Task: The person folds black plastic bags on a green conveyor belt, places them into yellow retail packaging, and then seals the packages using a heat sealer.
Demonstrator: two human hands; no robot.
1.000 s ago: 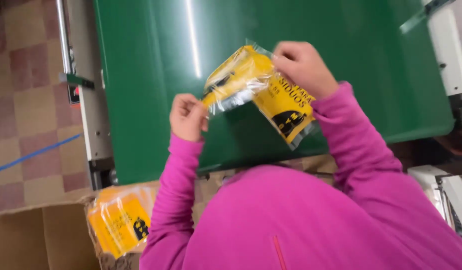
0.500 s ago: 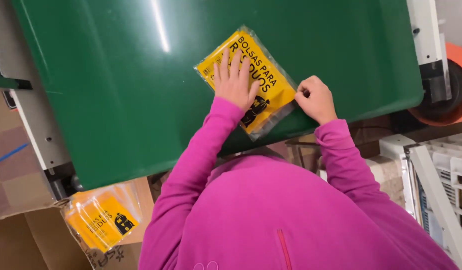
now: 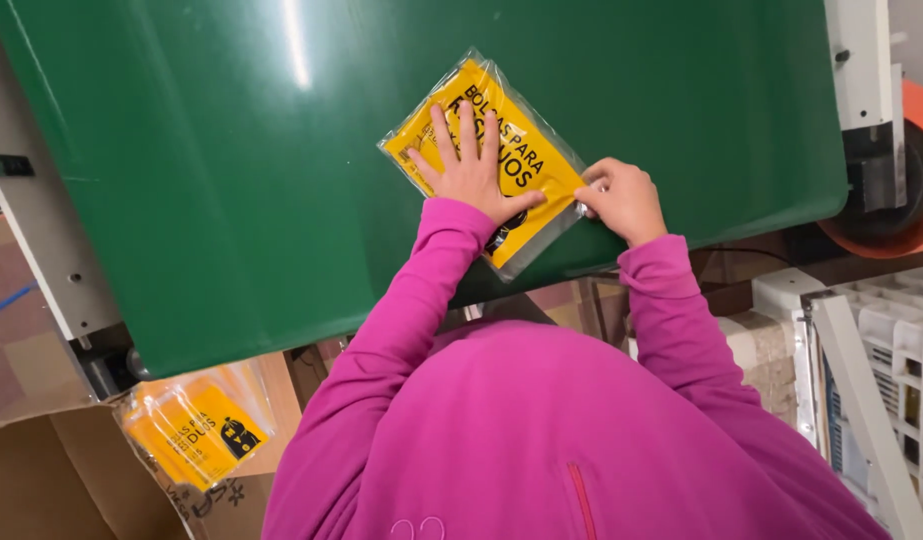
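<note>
A yellow packet in a clear plastic sleeve (image 3: pixel 521 150) lies tilted on the green conveyor belt (image 3: pixel 231 180), close to its near edge. My left hand (image 3: pixel 471 170) rests flat on the packet's middle with the fingers spread, pressing it down. My right hand (image 3: pixel 621 200) pinches the packet's right-hand edge between fingertips. Magenta sleeves cover both my arms, and my magenta top fills the lower middle of the view.
A stack of the same yellow packets (image 3: pixel 196 430) sits in a cardboard box (image 3: pixel 41 480) at lower left. The belt's white metal frame (image 3: pixel 51 250) runs down the left. An orange roller (image 3: pixel 906 170) and a white plastic crate (image 3: pixel 891 370) stand at right.
The packet, held up in both hands a second ago, now lies on the belt. My left hand has flattened onto it and my right hand has shifted to its edge.
</note>
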